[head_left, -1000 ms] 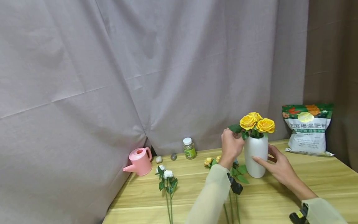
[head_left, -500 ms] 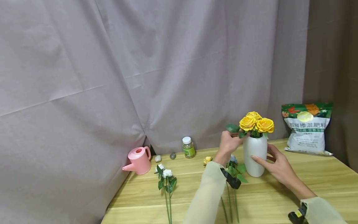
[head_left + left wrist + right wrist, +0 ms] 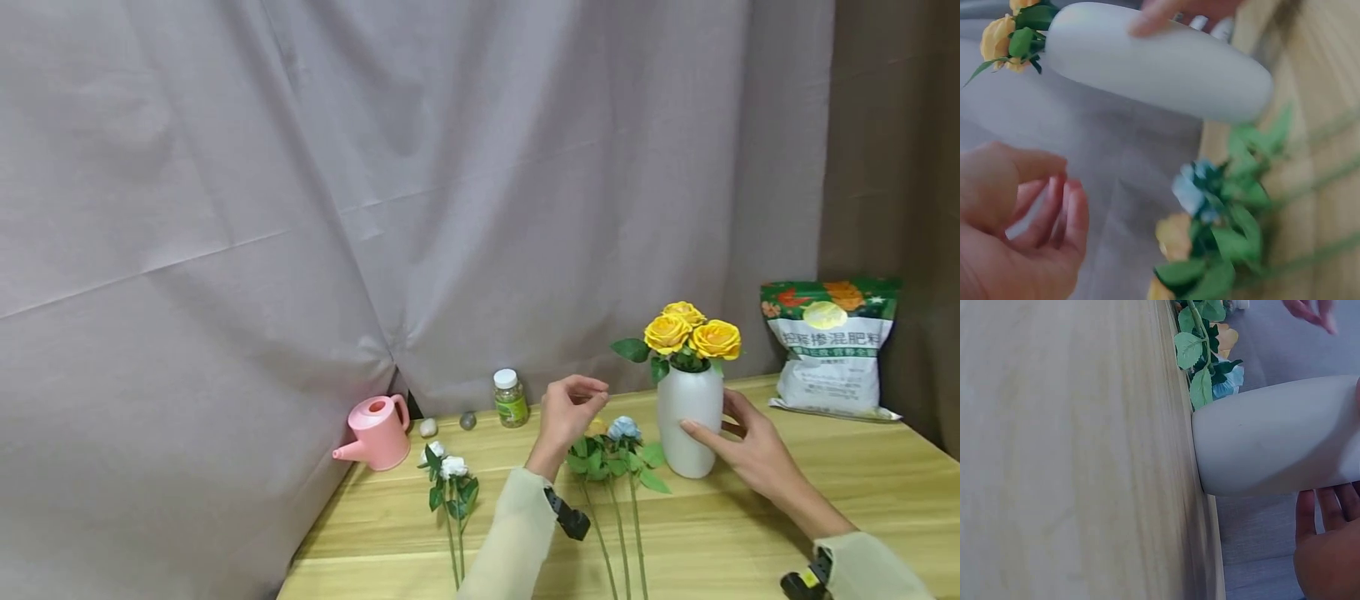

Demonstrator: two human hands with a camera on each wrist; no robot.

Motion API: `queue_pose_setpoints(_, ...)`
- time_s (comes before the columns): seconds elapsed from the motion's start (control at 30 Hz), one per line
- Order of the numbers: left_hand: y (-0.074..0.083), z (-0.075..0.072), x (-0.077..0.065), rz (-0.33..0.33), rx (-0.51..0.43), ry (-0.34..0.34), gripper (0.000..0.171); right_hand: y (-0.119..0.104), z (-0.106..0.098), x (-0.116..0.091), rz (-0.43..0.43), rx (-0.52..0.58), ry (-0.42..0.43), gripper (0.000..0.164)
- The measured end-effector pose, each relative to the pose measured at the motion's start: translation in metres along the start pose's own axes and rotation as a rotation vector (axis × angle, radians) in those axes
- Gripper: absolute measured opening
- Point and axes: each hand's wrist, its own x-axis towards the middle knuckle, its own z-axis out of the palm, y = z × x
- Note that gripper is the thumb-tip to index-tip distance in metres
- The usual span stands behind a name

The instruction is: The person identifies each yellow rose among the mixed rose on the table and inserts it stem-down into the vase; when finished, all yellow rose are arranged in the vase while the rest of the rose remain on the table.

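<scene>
**Vase steadied, left hand hovering free**

Closest to me, long green stems [image 3: 618,533] run across the table [image 3: 750,533], ending in a blue flower [image 3: 623,428] and a small yellow one lying just left of the vase. My left hand [image 3: 567,410] hangs above them, fingers [image 3: 1063,209] loosely curled, thumb and fingertips close but pinching nothing, touching nothing. My right hand [image 3: 750,450] rests against the white vase [image 3: 688,421], straight fingers laid along its side, thumb hidden behind it. The vase stands upright on the table, three yellow roses [image 3: 690,329] crowded in its neck. Off to the left, white flowers [image 3: 448,475] lie flat; further back, a pink watering can [image 3: 375,431], two pebbles and a small jar [image 3: 509,398] sit by the grey curtain, with a fertiliser bag [image 3: 828,346] at far right.

The risk I see: that vase looks tall and top-heavy with blooms, held only by a flat-fingered touch. A sideways nudge could tip it onto the loose flowers, or a careless left hand could catch the outstretched leaf.
</scene>
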Motion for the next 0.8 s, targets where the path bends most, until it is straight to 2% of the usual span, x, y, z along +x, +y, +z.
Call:
queue_pose_setpoints(0.1, -0.012, -0.007, -0.013, -0.042, 0.101, 0.044, 0.005, 0.002, -0.002, -0.002, 0.020, -0.006, 0.003, 0.076)
queue_pose_setpoints(0.2, -0.025, -0.013, -0.026, -0.092, 0.187, 0.049, 0.004, 0.003, -0.003, -0.003, 0.034, -0.006, 0.006, 0.076)
queue_pose_setpoints(0.37, -0.046, -0.021, -0.045, -0.192, 0.276, 0.047, 0.009, 0.003, -0.004, -0.003, 0.036, 0.000, 0.003, 0.076)
queue_pose_setpoints(0.5, -0.053, -0.024, -0.055, -0.235, 0.345, 0.072, 0.016, 0.003, -0.004, -0.003, 0.038, -0.004, -0.002, 0.077)
queue_pose_setpoints(0.6, -0.053, -0.025, -0.060, -0.249, 0.353, 0.043, 0.017, 0.002, -0.003, -0.001, 0.036, -0.009, 0.001, 0.078)
queue_pose_setpoints(0.8, -0.053, -0.024, -0.068, -0.299, 0.302, -0.018, 0.020, 0.000, -0.001, 0.000, 0.037, -0.009, -0.008, 0.078)
